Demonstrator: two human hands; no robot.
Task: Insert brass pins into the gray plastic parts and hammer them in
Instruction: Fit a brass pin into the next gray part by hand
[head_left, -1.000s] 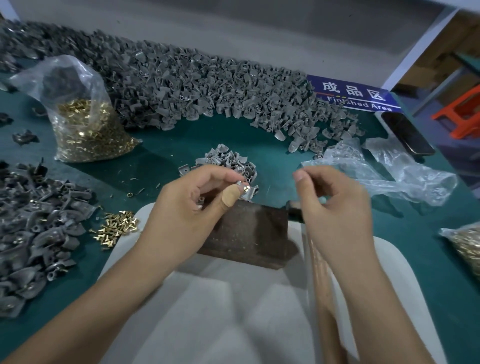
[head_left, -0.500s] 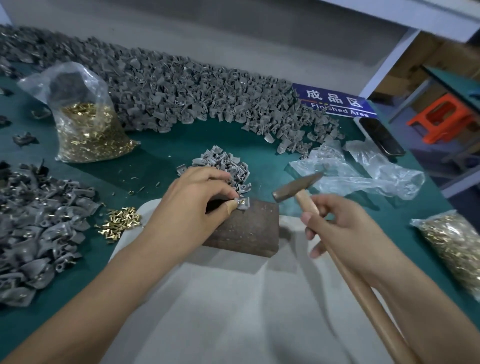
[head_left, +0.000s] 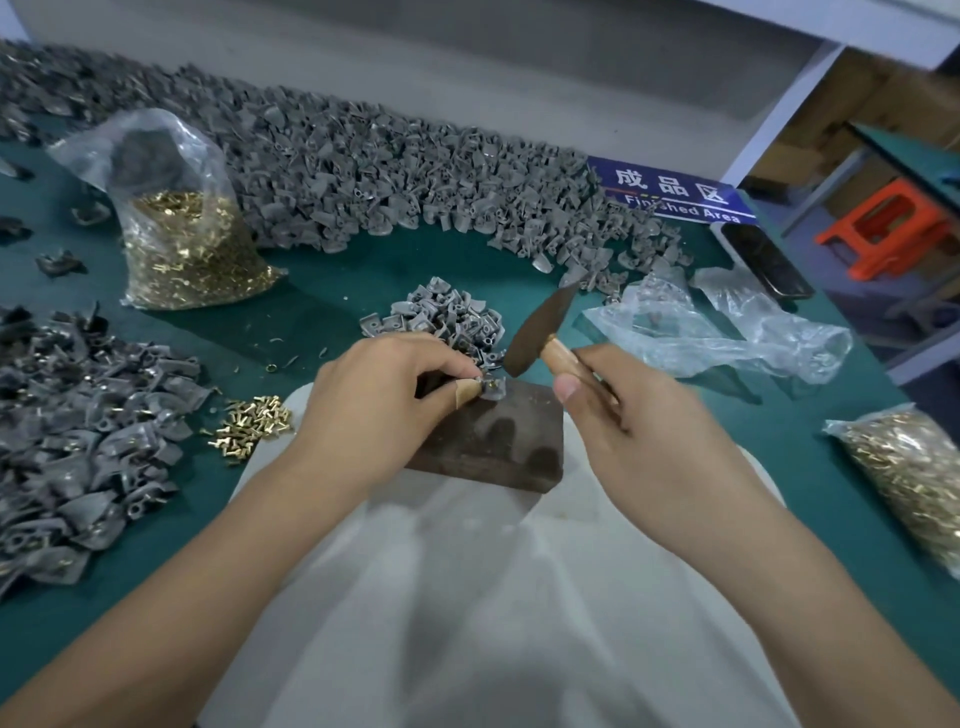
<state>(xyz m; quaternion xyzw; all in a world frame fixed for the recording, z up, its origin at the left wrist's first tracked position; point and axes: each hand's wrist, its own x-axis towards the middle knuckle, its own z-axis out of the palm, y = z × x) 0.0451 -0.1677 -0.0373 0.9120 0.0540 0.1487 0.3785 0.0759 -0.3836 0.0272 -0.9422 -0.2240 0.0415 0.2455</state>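
Left hand (head_left: 384, 395) pinches a gray plastic part (head_left: 493, 388) between bandaged thumb and fingertips, holding it on the far edge of a dark steel block (head_left: 493, 441). A brass pin (head_left: 488, 385) shows as a glint in the part; its seating depth is too small to read.

Right hand (head_left: 639, 426) grips the wooden handle of a small hammer (head_left: 537, 335), fingers wrapped close up under the head. The head hangs just beyond and right of the part, not touching it.

Risks, as judged: thumb sits right beside the pin, so an off-centre blow would land on it. The part sits near the block's edge; a glancing strike could flip it off or bend the pin.

Orientation: hammer head's long axis runs from near-left up to far-right, narrow peen end away from the person, lower face towards the part. Pin axis cannot be told for certain.

Loose brass pins (head_left: 252, 426) lie left of the block.
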